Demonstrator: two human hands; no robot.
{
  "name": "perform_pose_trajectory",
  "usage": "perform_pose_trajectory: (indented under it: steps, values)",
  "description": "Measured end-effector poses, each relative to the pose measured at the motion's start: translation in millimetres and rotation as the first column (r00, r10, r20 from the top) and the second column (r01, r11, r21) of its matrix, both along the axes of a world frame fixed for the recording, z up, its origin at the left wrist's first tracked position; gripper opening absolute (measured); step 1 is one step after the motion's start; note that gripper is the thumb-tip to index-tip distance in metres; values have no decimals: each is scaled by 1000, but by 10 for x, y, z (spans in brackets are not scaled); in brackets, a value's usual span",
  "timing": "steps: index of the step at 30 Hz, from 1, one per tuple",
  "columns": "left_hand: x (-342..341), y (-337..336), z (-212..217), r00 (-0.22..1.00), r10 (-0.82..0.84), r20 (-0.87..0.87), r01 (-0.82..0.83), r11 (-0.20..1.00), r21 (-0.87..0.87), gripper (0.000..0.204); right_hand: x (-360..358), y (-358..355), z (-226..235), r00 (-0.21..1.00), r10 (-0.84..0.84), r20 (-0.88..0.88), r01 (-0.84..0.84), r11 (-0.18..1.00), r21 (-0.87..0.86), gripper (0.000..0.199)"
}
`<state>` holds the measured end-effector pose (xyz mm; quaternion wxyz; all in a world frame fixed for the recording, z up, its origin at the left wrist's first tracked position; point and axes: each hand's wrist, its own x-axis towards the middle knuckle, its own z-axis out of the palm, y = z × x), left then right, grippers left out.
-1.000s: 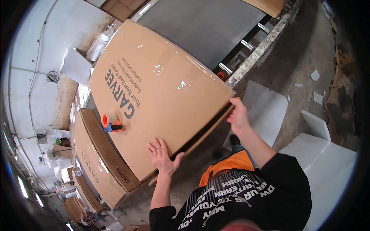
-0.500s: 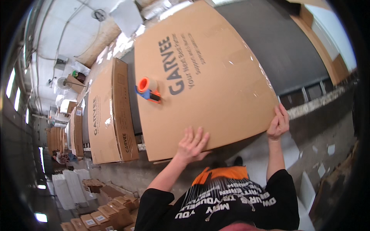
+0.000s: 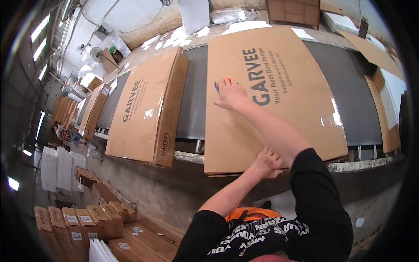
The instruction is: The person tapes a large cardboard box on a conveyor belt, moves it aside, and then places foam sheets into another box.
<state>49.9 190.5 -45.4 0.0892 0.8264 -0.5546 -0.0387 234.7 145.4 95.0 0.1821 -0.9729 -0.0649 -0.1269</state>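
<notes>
A large flat cardboard box (image 3: 288, 131) with dark printing and clear tape along its edges lies in front of me. My right hand (image 3: 230, 94) reaches across its top and closes over a tape dispenser (image 3: 228, 79), whose orange and blue parts peek out past the fingers; most of it is hidden. Nearer to me, my left hand (image 3: 267, 163) rests at the box's near edge, fingers on the top face and partly covered by the right forearm. It holds no separate thing.
Under the boxes runs a dark conveyor belt (image 3: 192, 91). A second taped box (image 3: 139, 109) sits left, others farther along. An open carton (image 3: 388, 109) with white panels stands right. Stacked cartons (image 3: 104, 222) and white foam sheets (image 3: 56, 170) are lower left. A person (image 3: 65, 133) is far left.
My right hand has left the box's right corner and moved left onto the tape dispenser. My left hand stays at the near edge, now farther right along it. The view has shifted.
</notes>
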Motion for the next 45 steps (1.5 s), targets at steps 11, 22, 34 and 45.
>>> perform_pose_trajectory:
  steps: [11,22,34,45]
  values:
    - [14,24,64,997,18,77,-7,991,-134,86,-1317,-1532,7,889,102,-447,-310,852,-423,19]
    - [52,79,124,991,-20,132,41,987,-159,82,-2748,-1984,-682,399,-908,-131,775,258,577,77]
    - [-40,-255,228,972,-90,219,107,992,-69,70,-3229,-2453,-326,838,-384,-389,360,-148,921,46]
    - [-371,-1708,405,993,74,90,-83,991,108,112,-3266,-2834,566,733,-612,-297,667,732,138,47]
